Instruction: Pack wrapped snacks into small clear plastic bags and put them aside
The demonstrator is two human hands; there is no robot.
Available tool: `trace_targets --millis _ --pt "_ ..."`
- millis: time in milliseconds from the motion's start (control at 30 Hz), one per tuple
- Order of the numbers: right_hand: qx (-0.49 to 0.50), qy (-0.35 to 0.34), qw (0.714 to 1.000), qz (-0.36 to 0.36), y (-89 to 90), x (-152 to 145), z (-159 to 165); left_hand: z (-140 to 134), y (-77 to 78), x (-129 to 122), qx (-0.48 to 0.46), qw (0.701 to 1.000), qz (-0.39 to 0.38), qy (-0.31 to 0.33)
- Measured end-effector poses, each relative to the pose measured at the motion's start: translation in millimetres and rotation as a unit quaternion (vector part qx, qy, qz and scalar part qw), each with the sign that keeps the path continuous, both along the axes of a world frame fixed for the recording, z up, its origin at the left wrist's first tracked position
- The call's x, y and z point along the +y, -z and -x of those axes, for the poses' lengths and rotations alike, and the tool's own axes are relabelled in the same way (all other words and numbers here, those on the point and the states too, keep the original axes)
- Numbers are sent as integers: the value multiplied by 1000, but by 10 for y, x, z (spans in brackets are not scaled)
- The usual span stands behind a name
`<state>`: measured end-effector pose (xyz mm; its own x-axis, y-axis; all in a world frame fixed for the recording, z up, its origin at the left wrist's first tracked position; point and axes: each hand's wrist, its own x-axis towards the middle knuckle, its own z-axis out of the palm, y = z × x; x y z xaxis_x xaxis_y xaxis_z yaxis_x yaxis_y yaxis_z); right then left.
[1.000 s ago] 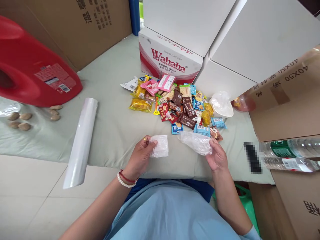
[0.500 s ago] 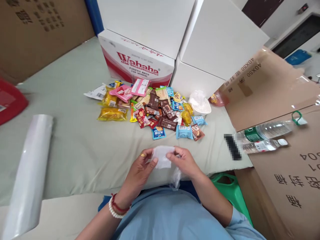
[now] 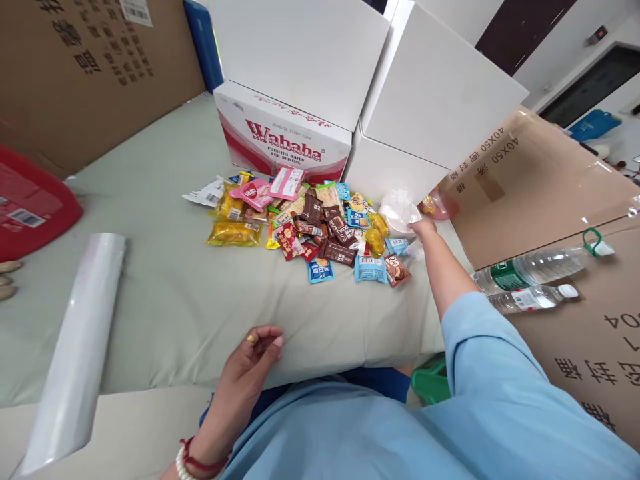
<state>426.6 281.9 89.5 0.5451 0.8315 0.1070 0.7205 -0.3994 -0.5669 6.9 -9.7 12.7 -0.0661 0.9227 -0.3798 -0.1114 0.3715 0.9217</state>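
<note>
My left hand (image 3: 253,367) hovers above the near edge of the cloth-covered table, fingers loosely curled, thumb a little apart from the forefinger, nothing between them. At the far right, my right hand (image 3: 424,230) grips the rim of a white bowl (image 3: 406,231), its fingertips partly hidden. Crumpled white plastic (image 3: 398,202) fills the bowl. A crumpled clear wrapper (image 3: 415,251) shows just below that hand. Left of the bowl lies a heap of packaged snacks: dark brown packets (image 3: 338,253), yellow packets (image 3: 233,233), blue packets (image 3: 371,269) and pink packets (image 3: 255,193).
Behind the snacks stand a Wahaha carton (image 3: 285,143) and white boxes (image 3: 410,93). A roll of plastic film (image 3: 80,340) and a red container (image 3: 35,207) are at left. At right, plastic bottles (image 3: 540,267) lie by a cardboard sheet (image 3: 560,173). A green stool (image 3: 431,380) is below.
My hands have parted. The thin white sheet has left my left hand, which moved left and down. My right hand reached forward and right to the bowl. The view has shifted slightly.
</note>
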Motion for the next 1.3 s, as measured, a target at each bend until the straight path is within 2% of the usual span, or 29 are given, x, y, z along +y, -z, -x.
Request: trace_targets --millis 133,200,267,333,433,533,600,667,767,833,867,933,967,1033,1100,1133,1200,1267,1300 --pt "-19 42 999 1 8 -185 -19 151 16 -85 16 999 5 -34" --pt "-4 34 998 -49 15 -470 66 186 19 -107 28 999 2 -39" --pt "106 -7 984 -144 63 -870 275 153 6 -101 33 999 -19 -18" --pt "312 -76 929 -183 142 -1309 607 46 -30 -55 25 998 -51 25" --pt "550 -134 818 -105 262 -1834 1219 -207 -100 86 -7 994 -83 70" --pt "659 -112 743 -36 376 -2106 1730 -448 -130 249 -50 994 -69 66" --pt "685 -103 721 -23 448 -2206 1929 -532 -119 335 -94 992 -39 68" --pt "670 -132 730 -13 493 -2286 2002 -539 -94 393 -118 991 -26 56" --pt "548 -246 799 17 461 -2357 1936 -450 -59 435 -83 995 -46 24" --pt "431 -336 837 35 402 -2346 1858 -377 -55 451 -56 996 -51 40" --pt "383 -378 841 50 377 -2325 1829 -345 -59 461 -49 996 -50 60" --pt "345 -426 832 90 360 -2268 1800 -295 -77 483 -38 993 -60 92" --pt "352 -427 826 106 370 -2241 1800 -274 -90 493 -24 993 -74 89" --pt "389 -390 827 115 412 -2203 1823 -245 -122 496 41 992 -111 30" --pt "409 -330 846 89 457 -2195 1868 -239 -153 466 119 982 -139 -42" --pt "410 -304 857 72 471 -2202 1898 -249 -165 440 142 978 -144 -51" --pt "414 -270 868 51 475 -2228 1964 -296 -168 382 153 977 -146 -6" --pt "434 -261 861 48 449 -2253 2018 -352 -134 345 141 978 -142 55" --pt "448 -259 854 49 431 -2259 2031 -370 -104 341 137 979 -136 66"
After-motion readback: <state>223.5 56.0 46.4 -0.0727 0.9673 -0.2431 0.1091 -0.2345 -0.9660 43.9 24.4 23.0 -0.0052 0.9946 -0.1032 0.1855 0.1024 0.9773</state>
